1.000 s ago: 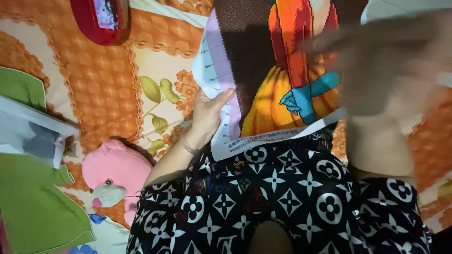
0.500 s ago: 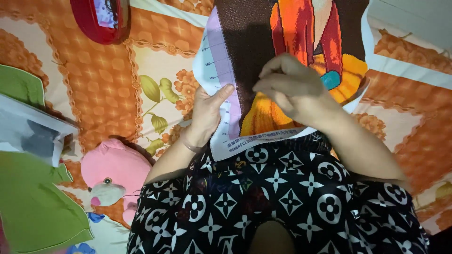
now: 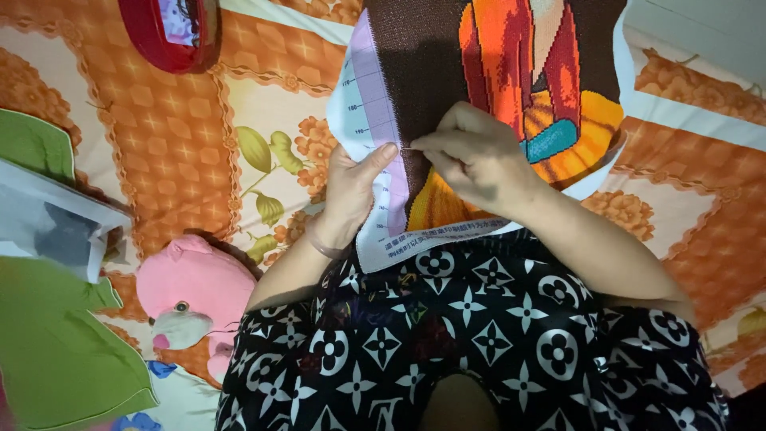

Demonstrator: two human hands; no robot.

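A cross-stitch cloth (image 3: 447, 72), dark brown with an orange and red figure and a white, lilac-striped margin, lies over my lap. My left hand (image 3: 351, 191) grips its left margin, thumb on top. My right hand (image 3: 471, 156) rests on the cloth with fingertips pinched on a thin needle (image 3: 407, 148) at the edge of the brown field, close to my left thumb. My legs in black trousers with a white pattern (image 3: 479, 335) fill the bottom of the view.
An orange patterned bedsheet (image 3: 171, 136) lies underneath. A pink plush toy (image 3: 195, 291) sits at lower left, green cloth (image 3: 56, 351) and a clear plastic bag (image 3: 48, 227) at the left edge, a red case (image 3: 163, 32) at top.
My right hand came down from the raised, blurred position at upper right onto the cloth and now pinches the needle beside my left thumb. The left hand stayed put.
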